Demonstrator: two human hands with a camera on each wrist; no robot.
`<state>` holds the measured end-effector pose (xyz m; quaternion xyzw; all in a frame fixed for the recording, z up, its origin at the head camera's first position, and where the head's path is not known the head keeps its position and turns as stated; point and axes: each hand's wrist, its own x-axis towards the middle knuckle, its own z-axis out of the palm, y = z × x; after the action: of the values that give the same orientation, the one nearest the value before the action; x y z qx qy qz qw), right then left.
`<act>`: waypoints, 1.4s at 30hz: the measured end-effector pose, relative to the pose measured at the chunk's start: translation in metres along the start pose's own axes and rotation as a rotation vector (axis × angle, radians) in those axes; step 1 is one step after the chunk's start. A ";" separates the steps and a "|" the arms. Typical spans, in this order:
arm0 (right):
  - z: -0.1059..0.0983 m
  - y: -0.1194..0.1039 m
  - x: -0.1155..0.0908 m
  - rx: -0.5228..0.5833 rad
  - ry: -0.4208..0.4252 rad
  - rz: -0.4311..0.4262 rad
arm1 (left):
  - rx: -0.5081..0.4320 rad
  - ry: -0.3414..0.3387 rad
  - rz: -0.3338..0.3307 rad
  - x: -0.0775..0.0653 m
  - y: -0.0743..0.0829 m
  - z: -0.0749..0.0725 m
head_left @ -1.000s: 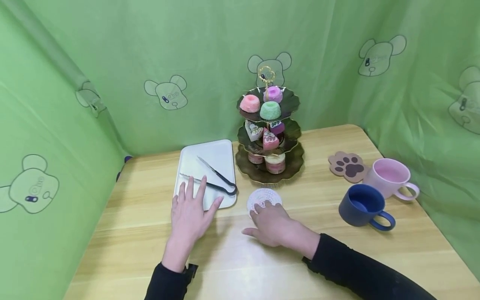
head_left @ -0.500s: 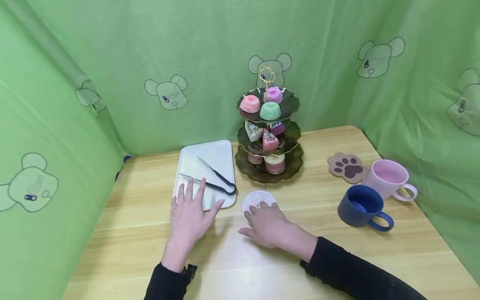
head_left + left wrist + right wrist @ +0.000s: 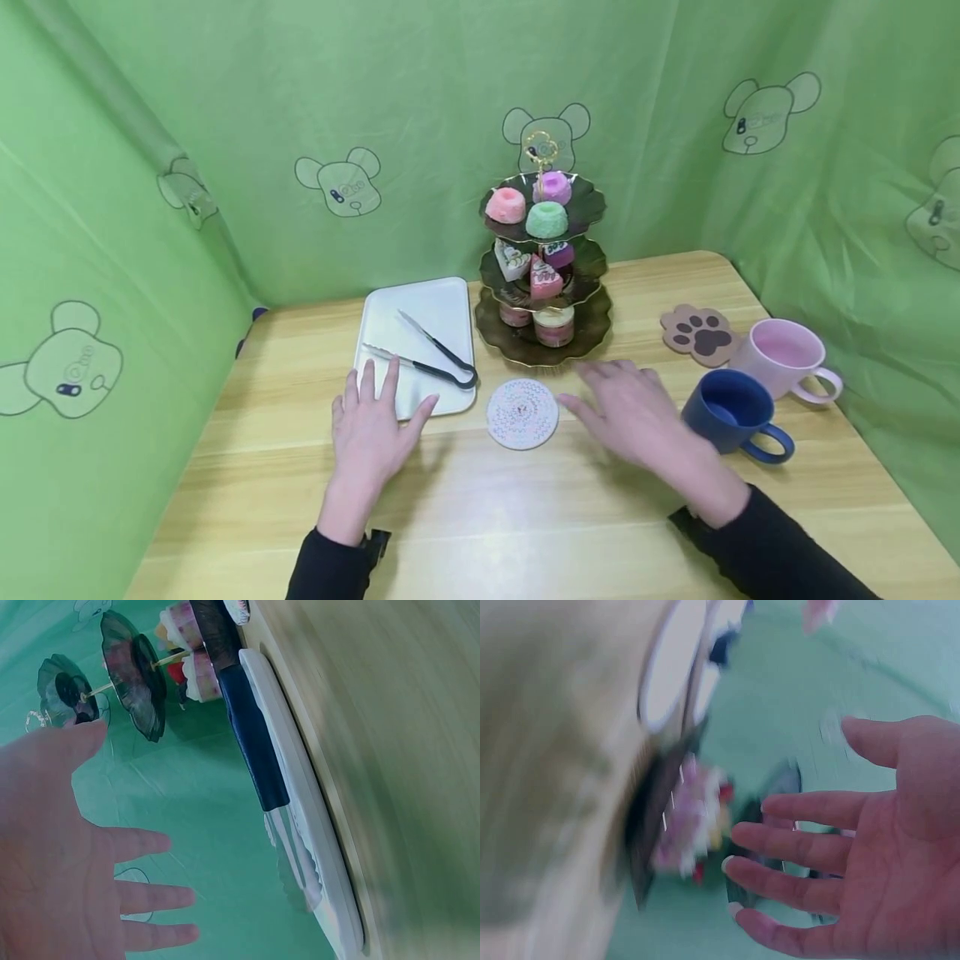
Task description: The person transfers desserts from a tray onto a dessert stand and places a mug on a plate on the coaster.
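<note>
A round white coaster point(image 3: 522, 414) with a pastel pattern lies flat on the table in front of the tiered stand. My right hand point(image 3: 633, 412), slightly blurred, is just right of the coaster, fingers extended and nothing held. In the right wrist view, the fingers of the right hand point(image 3: 802, 855) are spread in front of the stand. My left hand point(image 3: 371, 429) has its fingers spread at the near edge of the white tray point(image 3: 382, 312), on which black-handled tongs point(image 3: 442, 372) lie. The left wrist view shows the left hand point(image 3: 60, 847) beside the tongs point(image 3: 255, 742), apart from them.
A three-tier dark stand point(image 3: 592, 325) with toy cakes stands at the back. To the right are a brown paw-shaped coaster point(image 3: 697, 332), a pink mug point(image 3: 780, 354) and a blue mug point(image 3: 726, 412). Green curtain point(image 3: 420, 100) surrounds the table point(image 3: 480, 533).
My right hand first slid the round coaster slightly left and nearer, then let go of it and moved right toward the blue mug. The left hand has barely moved.
</note>
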<state>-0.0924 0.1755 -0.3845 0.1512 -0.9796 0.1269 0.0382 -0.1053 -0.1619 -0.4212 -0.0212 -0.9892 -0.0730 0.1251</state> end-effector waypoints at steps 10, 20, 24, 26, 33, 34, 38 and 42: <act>-0.046 0.077 -0.042 0.023 0.159 0.218 | -0.007 -0.006 -0.025 -0.003 -0.004 0.001; -0.037 0.121 -0.082 0.089 0.128 0.368 | -0.017 0.022 -0.034 -0.008 -0.014 0.006; -0.031 0.128 -0.092 0.108 0.065 0.403 | -0.020 0.031 -0.036 -0.008 -0.015 0.006; -0.028 0.130 -0.096 0.116 0.058 0.407 | -0.022 0.032 -0.041 -0.008 -0.015 0.005; -0.019 0.135 -0.106 0.189 0.063 0.403 | -0.022 0.031 -0.042 -0.007 -0.015 0.007; -0.018 0.136 -0.107 0.205 0.068 0.394 | -0.020 0.030 -0.042 -0.007 -0.015 0.007; -0.015 0.137 -0.110 0.308 0.034 0.394 | -0.020 0.026 -0.040 -0.006 -0.014 0.007; -0.013 0.136 -0.108 0.390 -0.021 0.423 | -0.018 0.030 -0.037 -0.005 -0.014 0.006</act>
<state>-0.0305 0.3356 -0.4163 -0.0506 -0.9468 0.3166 -0.0291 -0.1027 -0.1747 -0.4301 -0.0031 -0.9868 -0.0847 0.1383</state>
